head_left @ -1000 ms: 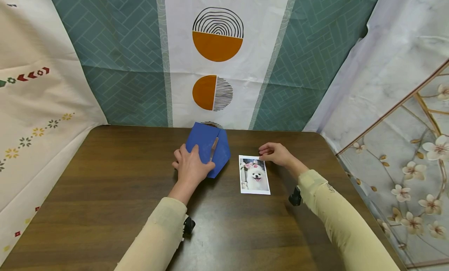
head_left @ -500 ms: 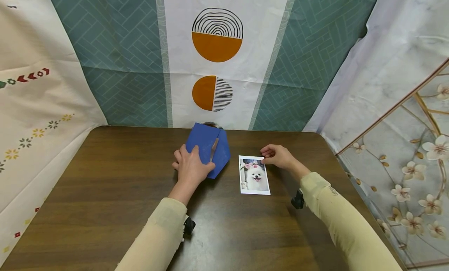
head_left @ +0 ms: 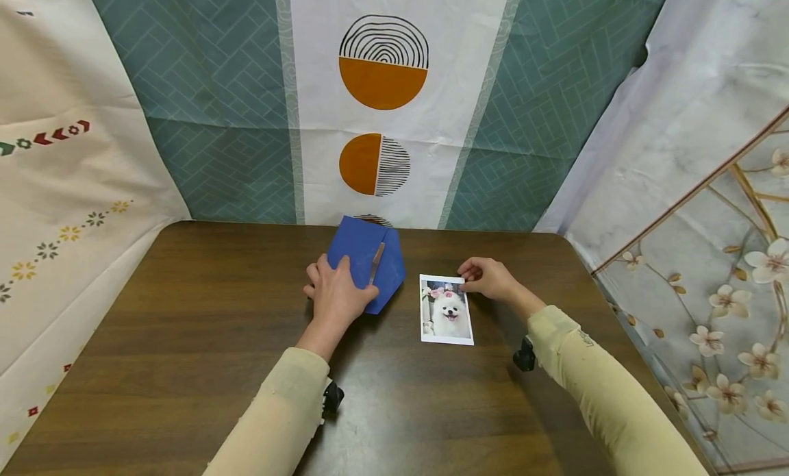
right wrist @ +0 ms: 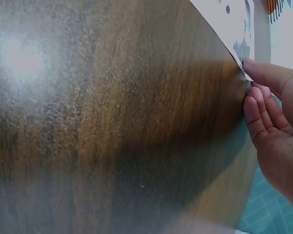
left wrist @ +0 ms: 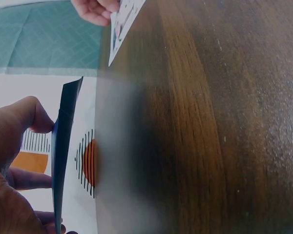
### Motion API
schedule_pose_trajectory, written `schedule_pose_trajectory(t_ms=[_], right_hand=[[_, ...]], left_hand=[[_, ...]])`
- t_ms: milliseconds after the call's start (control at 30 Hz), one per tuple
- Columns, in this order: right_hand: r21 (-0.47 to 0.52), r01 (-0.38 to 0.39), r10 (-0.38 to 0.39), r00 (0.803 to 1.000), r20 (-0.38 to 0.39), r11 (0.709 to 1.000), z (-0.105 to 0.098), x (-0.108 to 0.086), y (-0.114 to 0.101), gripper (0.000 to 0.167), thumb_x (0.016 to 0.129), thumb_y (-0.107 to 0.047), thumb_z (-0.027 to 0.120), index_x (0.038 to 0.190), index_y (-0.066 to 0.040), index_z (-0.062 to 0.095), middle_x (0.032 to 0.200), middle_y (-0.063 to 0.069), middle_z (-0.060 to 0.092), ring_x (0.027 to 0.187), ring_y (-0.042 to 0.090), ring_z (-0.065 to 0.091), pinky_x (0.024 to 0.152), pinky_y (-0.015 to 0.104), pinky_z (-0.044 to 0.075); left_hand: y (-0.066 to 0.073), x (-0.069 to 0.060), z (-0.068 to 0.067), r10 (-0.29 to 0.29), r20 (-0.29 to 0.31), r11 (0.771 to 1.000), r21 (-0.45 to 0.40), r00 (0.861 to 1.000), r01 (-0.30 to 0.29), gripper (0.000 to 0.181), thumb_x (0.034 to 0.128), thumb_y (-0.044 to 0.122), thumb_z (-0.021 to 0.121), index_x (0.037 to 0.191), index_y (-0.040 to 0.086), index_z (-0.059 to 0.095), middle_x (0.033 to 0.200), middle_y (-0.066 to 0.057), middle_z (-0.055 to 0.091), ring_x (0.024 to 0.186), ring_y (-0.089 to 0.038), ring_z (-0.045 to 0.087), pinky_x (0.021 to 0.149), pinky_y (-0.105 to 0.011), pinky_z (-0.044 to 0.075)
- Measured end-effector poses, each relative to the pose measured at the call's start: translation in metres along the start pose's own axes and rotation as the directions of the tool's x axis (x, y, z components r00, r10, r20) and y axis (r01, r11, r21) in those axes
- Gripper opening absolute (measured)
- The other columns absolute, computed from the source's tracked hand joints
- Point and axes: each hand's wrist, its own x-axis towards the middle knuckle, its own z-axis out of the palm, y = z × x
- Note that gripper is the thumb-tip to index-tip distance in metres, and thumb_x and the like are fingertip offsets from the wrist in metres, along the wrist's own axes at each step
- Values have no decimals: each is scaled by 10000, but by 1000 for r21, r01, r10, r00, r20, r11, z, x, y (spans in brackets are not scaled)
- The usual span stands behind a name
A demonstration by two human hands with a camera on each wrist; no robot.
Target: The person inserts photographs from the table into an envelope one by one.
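Observation:
A blue envelope (head_left: 356, 246) with its flap unfolded lies at a slant near the back of the table in the head view. My left hand (head_left: 337, 291) grips it, fingers spread over the back and thumb at the flap side; the left wrist view shows the envelope (left wrist: 63, 146) edge-on, apart from the tabletop. To its right is a white-bordered photo (head_left: 448, 317) of a fluffy white dog. The thumb and fingers of my right hand (head_left: 487, 277) pinch its upper right corner, and the right wrist view shows that photo (right wrist: 229, 24) tilting up at the pinched corner.
Both hands work over a dark brown wooden table (head_left: 185, 366). A patterned cloth (head_left: 246, 106) hangs behind its far edge, with a floral cloth (head_left: 709, 311) on the right and a cream one (head_left: 68, 209) on the left.
My right hand has shifted slightly toward me onto the photo's corner, and the photo has moved a touch with it. The left hand and the envelope stay in place.

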Motion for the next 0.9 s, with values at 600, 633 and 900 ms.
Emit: schedule_pose_trajectory(t_ms=[600, 633, 900], right_hand=[[47, 15, -12, 998, -56, 999, 7, -5, -1, 129, 934, -85, 817, 1035, -44, 750, 947, 66, 705, 874, 204, 608, 780, 317, 507], [72, 18, -13, 998, -64, 997, 7, -4, -2, 131, 935, -87, 818, 1039, -39, 754, 948, 69, 710, 874, 201, 610, 778, 314, 509], [428, -22, 69, 993, -95, 904, 2, 0, -8, 188, 967, -56, 781, 1109, 56, 728, 934, 49, 702, 865, 201, 643, 804, 337, 599]], left_hand=[[0, -1, -2, 4, -10, 1000, 5, 1000, -4, 828, 882, 358, 811, 1557, -13, 507, 1650, -362, 237, 1491, -543, 195, 1089, -742, 276], [0, -1, -2, 4, -12, 1000, 5, 1000, -4, 829, 881, 359, 812, 1556, -13, 508, 1649, -362, 238, 1491, -542, 197, 1088, -741, 277], [0, -1, -3, 9, -12, 1000, 1, 1000, -9, 839, 881, 367, 815, 1562, -13, 504, 1651, -364, 236, 1494, -549, 195, 1089, -743, 279]])
